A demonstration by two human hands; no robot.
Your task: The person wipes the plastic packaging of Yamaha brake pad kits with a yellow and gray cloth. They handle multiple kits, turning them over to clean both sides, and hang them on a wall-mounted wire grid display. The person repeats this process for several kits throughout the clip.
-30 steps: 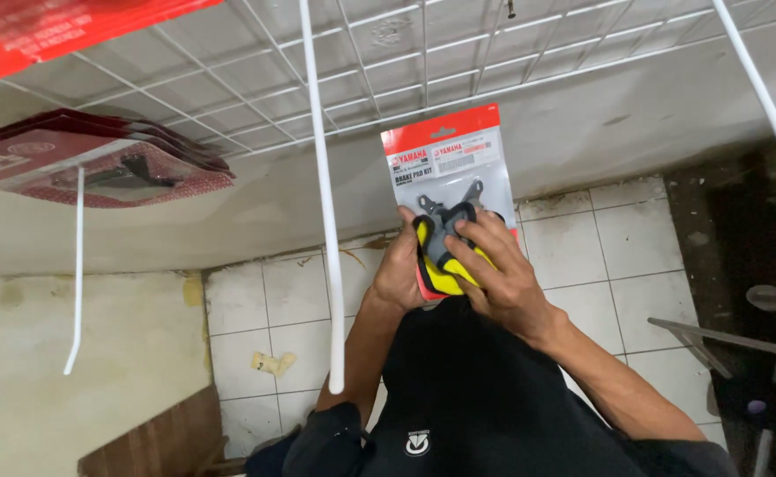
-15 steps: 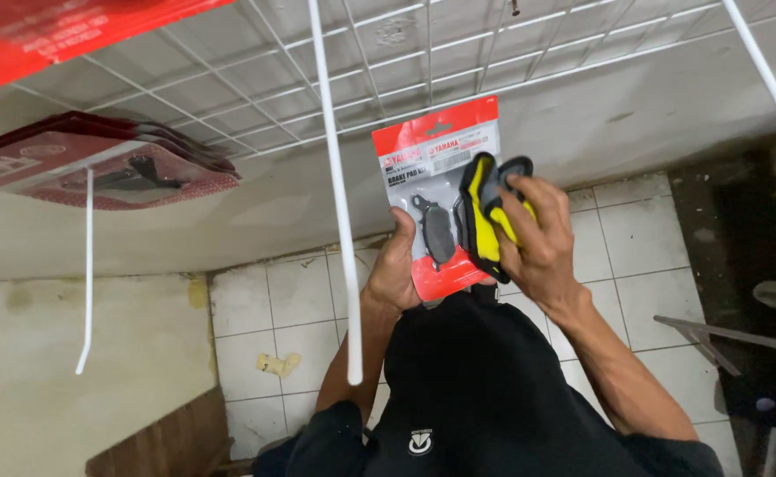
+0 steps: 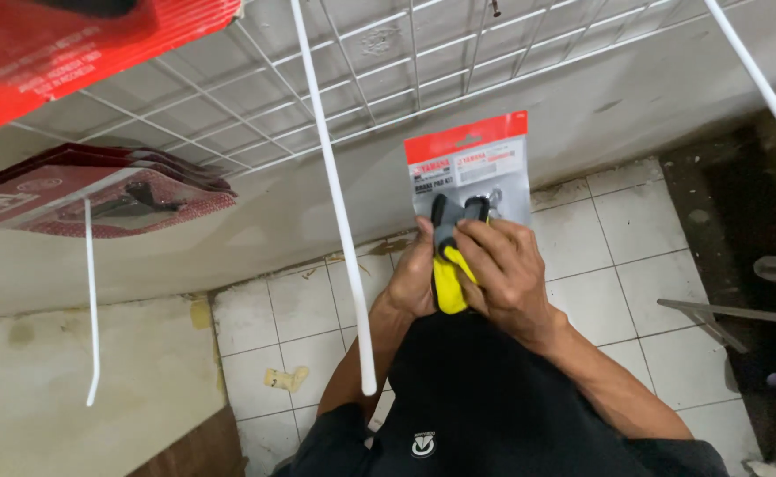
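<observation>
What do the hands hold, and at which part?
The left hand holds the packet by its bottom edge; the right hand grips a yellow-black tool against it.

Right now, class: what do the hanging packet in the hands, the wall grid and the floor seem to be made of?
Packet: likely clear glossy plastic with a red card header; it glints and shows dark parts inside. Wall grid: thin white-coated wire, probably metal. Floor: pale ceramic-looking tiles with dark grout lines, dull and stained.
</observation>
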